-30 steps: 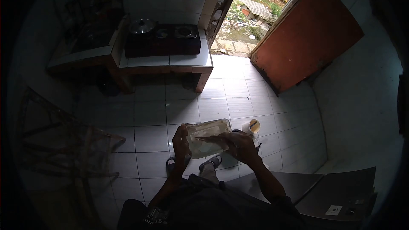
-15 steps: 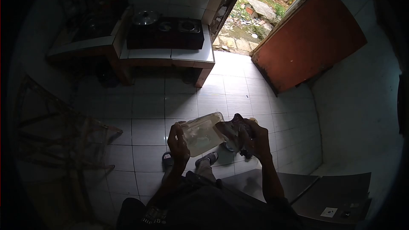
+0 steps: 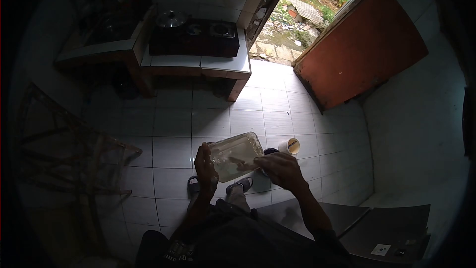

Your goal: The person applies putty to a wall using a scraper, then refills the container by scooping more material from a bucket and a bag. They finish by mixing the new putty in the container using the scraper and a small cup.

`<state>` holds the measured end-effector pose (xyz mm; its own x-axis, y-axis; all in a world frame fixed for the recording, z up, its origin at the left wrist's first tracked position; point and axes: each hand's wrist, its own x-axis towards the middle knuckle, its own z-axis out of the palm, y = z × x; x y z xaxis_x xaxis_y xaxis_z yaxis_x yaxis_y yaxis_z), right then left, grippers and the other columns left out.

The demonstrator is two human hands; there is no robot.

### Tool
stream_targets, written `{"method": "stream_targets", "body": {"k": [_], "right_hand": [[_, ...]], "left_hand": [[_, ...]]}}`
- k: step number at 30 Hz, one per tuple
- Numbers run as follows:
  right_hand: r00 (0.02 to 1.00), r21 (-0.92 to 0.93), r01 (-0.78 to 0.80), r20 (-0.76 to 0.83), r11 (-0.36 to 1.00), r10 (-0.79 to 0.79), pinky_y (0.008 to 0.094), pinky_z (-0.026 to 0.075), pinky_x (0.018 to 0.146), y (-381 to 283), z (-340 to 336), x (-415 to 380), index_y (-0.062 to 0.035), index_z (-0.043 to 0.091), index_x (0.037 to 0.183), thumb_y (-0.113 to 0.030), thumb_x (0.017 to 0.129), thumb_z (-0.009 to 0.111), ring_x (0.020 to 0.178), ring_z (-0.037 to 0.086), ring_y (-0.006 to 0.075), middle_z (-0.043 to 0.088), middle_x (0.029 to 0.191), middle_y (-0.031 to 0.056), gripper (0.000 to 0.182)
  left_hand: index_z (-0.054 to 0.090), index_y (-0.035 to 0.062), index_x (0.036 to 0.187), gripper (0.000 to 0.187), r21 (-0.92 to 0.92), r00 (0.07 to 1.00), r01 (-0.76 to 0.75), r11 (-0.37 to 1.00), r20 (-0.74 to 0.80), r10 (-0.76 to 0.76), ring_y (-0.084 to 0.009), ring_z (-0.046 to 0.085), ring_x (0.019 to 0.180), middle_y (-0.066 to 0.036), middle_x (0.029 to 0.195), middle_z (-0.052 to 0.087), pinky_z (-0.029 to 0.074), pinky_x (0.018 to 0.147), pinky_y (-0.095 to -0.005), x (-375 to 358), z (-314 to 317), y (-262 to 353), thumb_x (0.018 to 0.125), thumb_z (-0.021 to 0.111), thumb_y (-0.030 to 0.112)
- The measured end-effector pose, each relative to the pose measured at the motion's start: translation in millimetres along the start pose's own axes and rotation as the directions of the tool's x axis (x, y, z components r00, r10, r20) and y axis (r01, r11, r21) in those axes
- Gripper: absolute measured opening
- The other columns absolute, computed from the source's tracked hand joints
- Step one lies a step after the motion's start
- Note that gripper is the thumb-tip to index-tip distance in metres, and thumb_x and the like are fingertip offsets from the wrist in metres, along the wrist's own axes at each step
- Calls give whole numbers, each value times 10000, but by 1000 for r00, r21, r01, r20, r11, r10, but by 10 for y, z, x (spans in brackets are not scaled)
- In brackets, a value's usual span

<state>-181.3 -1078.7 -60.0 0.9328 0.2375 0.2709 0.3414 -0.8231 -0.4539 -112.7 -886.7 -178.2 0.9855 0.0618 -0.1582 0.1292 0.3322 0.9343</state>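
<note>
A clear rectangular plastic container [image 3: 232, 158] is held over the floor in front of my body, tilted, with some smears or drops on its surface. My left hand [image 3: 207, 168] grips its left side, fingers wrapped round the edge. At the container's right edge is my right hand [image 3: 281, 168], its fingers drawn together near the corner; whether it pinches the rim or something small cannot be made out. A dark round object [image 3: 270, 152] shows partly behind my right hand.
A white tub [image 3: 289, 146] stands on the tiled floor. Ahead, a stove [image 3: 193, 39] with a lidded pot [image 3: 172, 19] sits on a tiled counter [image 3: 223, 64]. An orange door [image 3: 362, 49] stands open at right. A wooden rack [image 3: 74, 144] is at left; a dark panelled surface [image 3: 391, 223] is lower right.
The dark, crumpled item that was in my right hand is no longer seen there. My right hand has moved left to the container's edge, and the white tub has come into view.
</note>
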Motion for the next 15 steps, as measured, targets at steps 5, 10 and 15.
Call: {"method": "stream_targets", "body": {"k": [5,10,15], "right_hand": [[949,-79,292,144,953,-279,339,565,785,-30,245,-223,-185,651,1089,-93,753,670,968,653,196,676,1052,7,348],[952,-66,275,158,959,-262,335,569,810,-64,227,-309,-176,641,1082,-95,755,667,1017,644,202,665,1106,2,338],[951,-69,289,139,955,-278,330,578,782,-32,185,-327,-167,636,1060,-90,756,671,1001,651,211,665,1115,-1,316]], "left_hand": [[531,20,848,354,-61,996,-51,997,-75,46,-78,401,650,5,736,462,368,599,-250,168,-162,-248,1014,406,308],[533,23,840,365,-127,994,-55,990,-101,42,-64,469,663,2,733,489,397,587,-224,180,-201,-225,1013,408,320],[521,50,799,368,24,987,-114,993,-109,116,-45,338,554,38,677,395,312,488,-206,343,-352,-477,1008,425,337]]}}
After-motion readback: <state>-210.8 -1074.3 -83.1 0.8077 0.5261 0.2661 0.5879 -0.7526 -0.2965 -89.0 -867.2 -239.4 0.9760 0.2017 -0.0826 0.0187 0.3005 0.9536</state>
